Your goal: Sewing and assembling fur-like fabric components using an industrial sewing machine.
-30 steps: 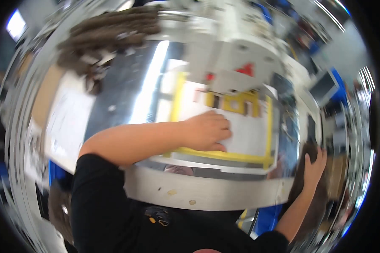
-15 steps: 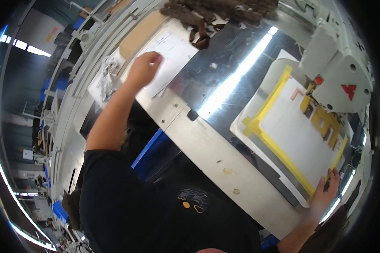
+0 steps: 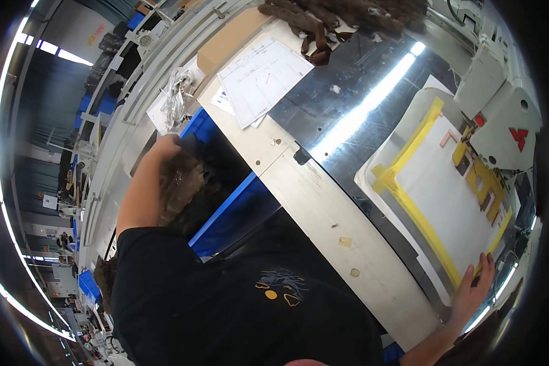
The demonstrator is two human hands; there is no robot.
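My left hand (image 3: 166, 147) is at the left, over a blue bin (image 3: 226, 210) that holds brown fuzzy fabric pieces (image 3: 182, 186). Its fingers are curled together, and dark material lies right by the fingertips; what they grip is hidden. At the lower right my right hand (image 3: 474, 290) rests with fingers stretched out on the near right corner of a flat template (image 3: 430, 189). Yellow tape edges this white-faced template. Yellow cut-out shapes (image 3: 483, 189) lie along its far right side, under the head of a pale sewing machine (image 3: 506, 131).
A sheet with handwriting (image 3: 265, 79) lies on the pale tabletop (image 3: 323, 213) beside a tan board (image 3: 232, 39). Brown fuzzy strips (image 3: 354, 15) are heaped at the far edge. Clear crumpled plastic (image 3: 178, 94) sits left of the paper. A shiny dark metal plate (image 3: 348, 91) spans the middle.
My left hand has moved from over the paper down and left to the bin, uncovering the paper. The view has shifted slightly. My right hand stays at the template's corner.
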